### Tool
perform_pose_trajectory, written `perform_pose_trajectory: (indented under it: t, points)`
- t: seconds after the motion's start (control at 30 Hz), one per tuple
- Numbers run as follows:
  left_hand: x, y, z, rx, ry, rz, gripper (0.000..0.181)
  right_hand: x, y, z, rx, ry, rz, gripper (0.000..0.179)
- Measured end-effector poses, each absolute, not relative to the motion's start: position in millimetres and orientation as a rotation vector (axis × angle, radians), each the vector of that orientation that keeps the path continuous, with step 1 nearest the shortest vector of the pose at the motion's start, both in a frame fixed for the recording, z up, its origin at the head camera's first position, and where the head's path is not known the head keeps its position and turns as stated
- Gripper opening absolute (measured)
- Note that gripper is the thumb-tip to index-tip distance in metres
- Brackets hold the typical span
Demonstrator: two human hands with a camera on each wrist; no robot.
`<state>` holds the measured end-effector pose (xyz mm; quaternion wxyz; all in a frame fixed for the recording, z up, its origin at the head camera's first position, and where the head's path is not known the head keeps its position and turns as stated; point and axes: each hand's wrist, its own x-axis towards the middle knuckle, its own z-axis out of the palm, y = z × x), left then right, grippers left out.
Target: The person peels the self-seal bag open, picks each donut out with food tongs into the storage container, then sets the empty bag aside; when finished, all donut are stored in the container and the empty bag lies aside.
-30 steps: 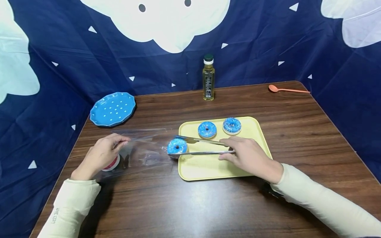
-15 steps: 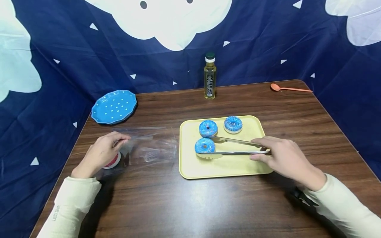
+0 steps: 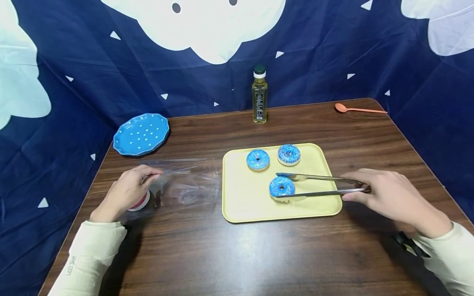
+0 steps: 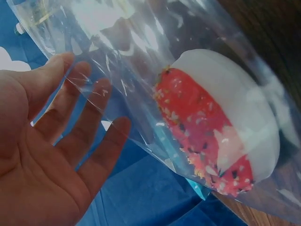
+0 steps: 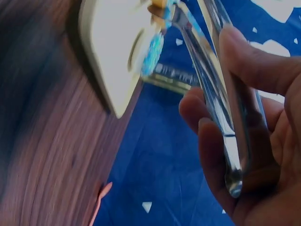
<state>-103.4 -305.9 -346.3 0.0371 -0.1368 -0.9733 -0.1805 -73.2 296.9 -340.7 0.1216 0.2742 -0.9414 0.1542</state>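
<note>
my left hand point(image 3: 126, 191) is pinching the clear bag point(image 3: 190, 185); my right hand point(image 3: 389, 197) is gripping the tongs point(image 3: 322, 193), which are flanking one blue donut point(image 3: 277, 187) over the yellow tray point(image 3: 242, 201).

brown wood table point(image 3: 185, 255). on it: blue dotted plate point(image 3: 141, 134) back left, clear plastic bag point(image 3: 192, 187), yellow tray point(image 3: 242, 201), upright bottle point(image 3: 260, 100), orange spoon point(image 3: 341, 108).

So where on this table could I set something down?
Roomiest is the bare table in front of the yellow tray, between the sleeves. Bare wood also shows between the bottle and the orange spoon. It's crowded left of the tray, where the left hand holds a clear bag, and over the tray's right half, where the tongs stretch.
</note>
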Motion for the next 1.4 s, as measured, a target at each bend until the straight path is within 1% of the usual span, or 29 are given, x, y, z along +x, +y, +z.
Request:
perform_pose_trajectory:
  t: [0.3, 0.57, 0.8, 1.17, 1.4]
  points:
    - [-102, -306, -345, -0.399, -3.021, -0.565, 0.020, -72, 323, -336, 0.751, -2.805, 0.392, 0.049]
    - [-103, -306, -346, -0.398, -3.015, -0.567, 0.020, -74, 334, -332, 0.726, -2.849, 0.338, 0.050]
    - [-103, -306, -347, -0.419, -2.987, -0.565, 0.019, -73, 337, -328, 0.720, -2.869, 0.304, 0.051]
    - [-103, -307, -349, -0.427, -2.977, -0.553, 0.018, -70, 338, -312, 0.610, -2.964, 0.296, 0.054]
    - [-103, -307, -346, -0.407, -2.974, -0.565, 0.017, -76, 331, -306, 0.696, -2.858, 0.339, 0.049]
